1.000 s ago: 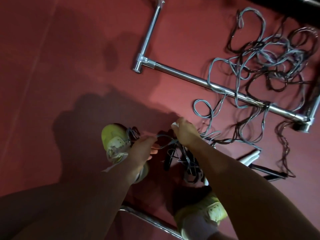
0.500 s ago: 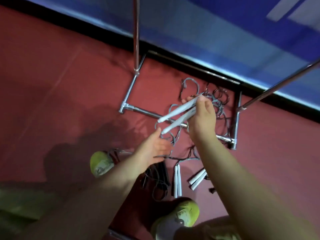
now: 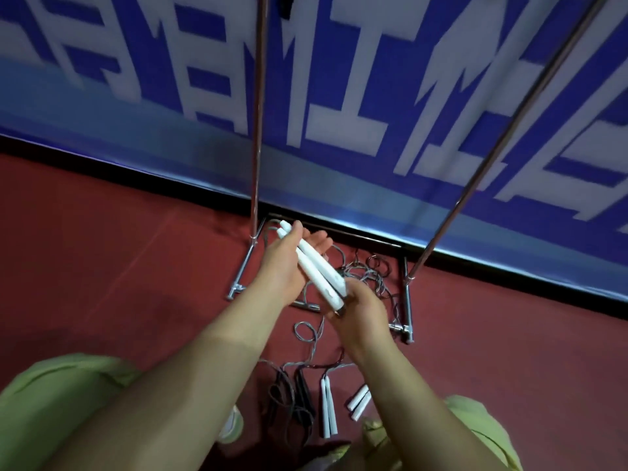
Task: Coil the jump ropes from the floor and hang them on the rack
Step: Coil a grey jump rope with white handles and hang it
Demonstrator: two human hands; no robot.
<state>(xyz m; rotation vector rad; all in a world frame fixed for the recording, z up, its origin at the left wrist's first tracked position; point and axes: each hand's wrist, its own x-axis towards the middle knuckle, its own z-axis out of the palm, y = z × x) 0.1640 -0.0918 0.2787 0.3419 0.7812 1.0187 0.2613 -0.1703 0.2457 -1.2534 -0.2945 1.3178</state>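
While two white jump-rope handles [image 3: 316, 271] lie side by side above the rack base [image 3: 406, 300], the right hand [image 3: 358, 309] grips their lower ends and the left hand [image 3: 289, 263], fingers fairly straight, cradles their upper part. Grey rope tangles [image 3: 367, 273] sprawl on the red floor [image 3: 136, 266] below, beside more handles [image 3: 328, 407] near the person's feet.

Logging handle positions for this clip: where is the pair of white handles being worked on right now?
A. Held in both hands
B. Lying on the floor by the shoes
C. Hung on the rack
A: the pair of white handles lies across the left hand, its lower end gripped by the right hand.
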